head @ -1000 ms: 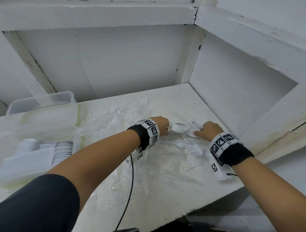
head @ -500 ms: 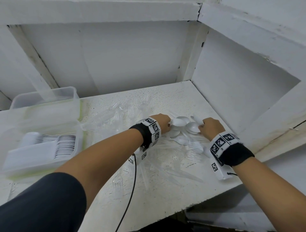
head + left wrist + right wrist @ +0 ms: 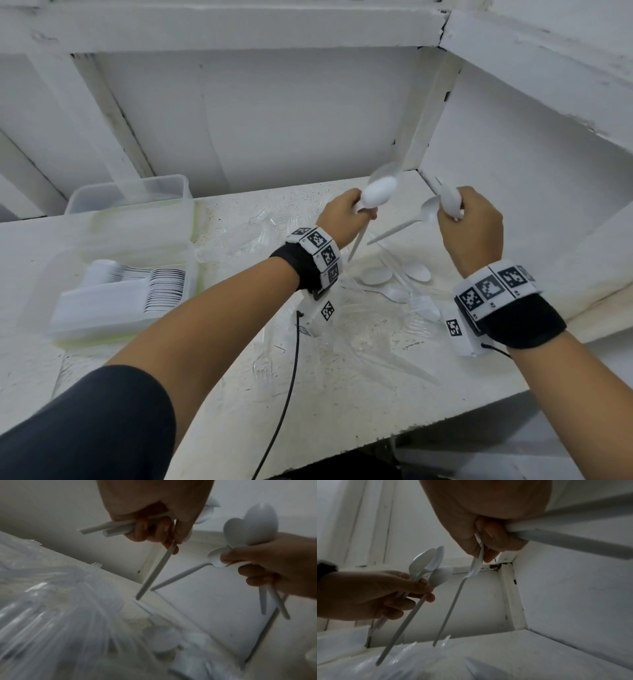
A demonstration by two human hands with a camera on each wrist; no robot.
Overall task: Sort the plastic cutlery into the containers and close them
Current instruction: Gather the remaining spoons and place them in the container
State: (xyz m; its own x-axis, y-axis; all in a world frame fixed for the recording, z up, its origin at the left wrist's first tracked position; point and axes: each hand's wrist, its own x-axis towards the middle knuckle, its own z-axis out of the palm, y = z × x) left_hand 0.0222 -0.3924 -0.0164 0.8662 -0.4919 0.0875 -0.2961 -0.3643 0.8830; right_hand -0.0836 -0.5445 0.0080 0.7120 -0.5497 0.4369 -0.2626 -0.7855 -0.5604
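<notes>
Both hands had risen off the shelf, left hand [image 3: 344,216] and right hand [image 3: 471,226] each clutching opaque white plastic spoons [image 3: 378,193]; nesting bowls before boxing seemed wise.

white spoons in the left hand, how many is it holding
3 white spoons, all gripped in the left hand: two with bowls side by side pointing up, a third just below them, its handle slanting down. Others may be hidden inside the fist.
</notes>
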